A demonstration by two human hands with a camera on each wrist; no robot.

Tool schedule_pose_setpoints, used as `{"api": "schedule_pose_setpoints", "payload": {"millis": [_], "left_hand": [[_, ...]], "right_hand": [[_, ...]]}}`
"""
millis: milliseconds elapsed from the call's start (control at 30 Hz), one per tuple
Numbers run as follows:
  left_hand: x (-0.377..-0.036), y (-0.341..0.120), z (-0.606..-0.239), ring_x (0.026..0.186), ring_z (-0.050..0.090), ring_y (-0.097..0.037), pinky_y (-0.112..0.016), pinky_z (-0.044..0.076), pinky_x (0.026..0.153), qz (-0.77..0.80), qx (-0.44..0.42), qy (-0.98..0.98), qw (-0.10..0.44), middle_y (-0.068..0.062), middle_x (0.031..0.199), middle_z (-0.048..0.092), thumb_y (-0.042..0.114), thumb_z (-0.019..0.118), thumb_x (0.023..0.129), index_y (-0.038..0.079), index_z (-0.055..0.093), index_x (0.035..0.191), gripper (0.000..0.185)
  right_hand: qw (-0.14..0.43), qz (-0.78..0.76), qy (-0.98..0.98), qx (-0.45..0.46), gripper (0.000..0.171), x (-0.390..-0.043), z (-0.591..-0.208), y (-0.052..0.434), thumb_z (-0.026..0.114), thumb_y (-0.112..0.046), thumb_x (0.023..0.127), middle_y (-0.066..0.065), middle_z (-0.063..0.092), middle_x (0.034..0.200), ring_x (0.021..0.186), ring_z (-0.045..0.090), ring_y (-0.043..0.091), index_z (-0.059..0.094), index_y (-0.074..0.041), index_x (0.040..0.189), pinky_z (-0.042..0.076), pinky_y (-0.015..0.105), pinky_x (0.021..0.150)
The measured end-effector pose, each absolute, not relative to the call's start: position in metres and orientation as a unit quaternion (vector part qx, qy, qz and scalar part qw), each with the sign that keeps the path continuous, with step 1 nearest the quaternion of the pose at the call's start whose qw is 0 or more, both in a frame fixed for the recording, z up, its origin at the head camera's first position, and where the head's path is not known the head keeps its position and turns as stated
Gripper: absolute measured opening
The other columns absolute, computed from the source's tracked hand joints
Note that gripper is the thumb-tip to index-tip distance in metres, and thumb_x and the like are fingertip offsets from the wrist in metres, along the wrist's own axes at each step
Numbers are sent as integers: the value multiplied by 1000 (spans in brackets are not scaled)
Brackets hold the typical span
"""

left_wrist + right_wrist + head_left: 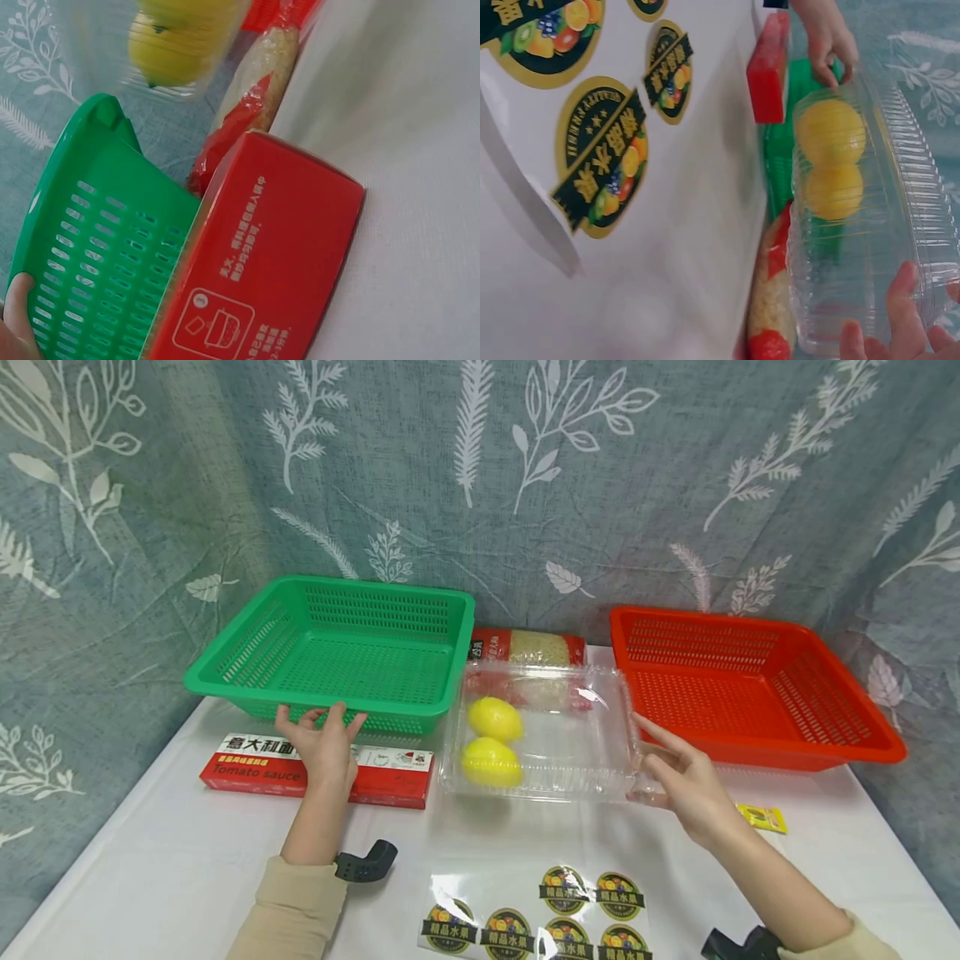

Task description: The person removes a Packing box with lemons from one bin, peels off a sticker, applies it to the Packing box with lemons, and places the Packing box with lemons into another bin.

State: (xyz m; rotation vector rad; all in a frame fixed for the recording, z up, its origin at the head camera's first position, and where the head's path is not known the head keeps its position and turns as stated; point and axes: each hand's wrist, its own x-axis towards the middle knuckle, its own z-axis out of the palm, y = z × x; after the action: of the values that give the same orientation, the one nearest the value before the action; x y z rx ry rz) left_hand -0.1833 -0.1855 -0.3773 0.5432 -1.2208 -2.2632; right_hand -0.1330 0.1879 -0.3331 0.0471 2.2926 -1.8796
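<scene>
My right hand [697, 789] grips the right edge of a clear plastic clamshell container [577, 743], which is raised off the table. Inside, two yellow lemons [493, 742] lie at its left end. In the right wrist view my right fingers [904, 311] are against the clear plastic. My left hand [324, 756] is at the front rim of a green basket [360, 703], fingers spread and loosely bent. The left wrist view shows one fingertip at the green rim; whether it bears weight is unclear. Below that hand lies a red tomato sauce box [390, 781].
A red basket [750, 747] stands at right. Behind the container lies a red bag of pale noodles [540, 647], partly seen through the plastic. A sheet of round fruit stickers [480, 889] lies in front, and a small yellow packet [763, 818] sits near the red basket.
</scene>
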Motion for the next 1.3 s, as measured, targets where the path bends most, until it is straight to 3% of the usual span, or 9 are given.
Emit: {"api": "schedule_pose_setpoints", "payload": {"millis": [533, 833, 1300], "left_hand": [[-187, -189, -372, 89, 36, -16, -30, 51, 80, -836, 234, -424, 259, -2, 100, 23, -4, 50, 88, 18, -5, 140, 78], [-186, -191, -372, 90, 40, -18, -29, 51, 80, -840, 234, -418, 255, -1, 100, 23, -2, 49, 89, 19, -5, 141, 78], [-187, -187, -374, 91, 42, -19, -29, 51, 81, -838, 234, -428, 246, -3, 105, 22, -1, 48, 90, 21, -5, 141, 77]], "right_hand": [[100, -641, 761, 22, 58, -131, -342, 187, 39, 0, 90, 27, 37, 135, 101, 54, 28, 27, -15, 145, 54, 36, 73], [100, -644, 758, 17, 59, -128, -351, 186, 41, 3, 88, 27, 35, 136, 94, 56, 20, 27, -9, 144, 54, 36, 71], [107, -644, 757, 20, 59, -129, -364, 187, 41, 4, 88, 26, 30, 139, 95, 56, 25, 28, -10, 144, 54, 36, 72]]}}
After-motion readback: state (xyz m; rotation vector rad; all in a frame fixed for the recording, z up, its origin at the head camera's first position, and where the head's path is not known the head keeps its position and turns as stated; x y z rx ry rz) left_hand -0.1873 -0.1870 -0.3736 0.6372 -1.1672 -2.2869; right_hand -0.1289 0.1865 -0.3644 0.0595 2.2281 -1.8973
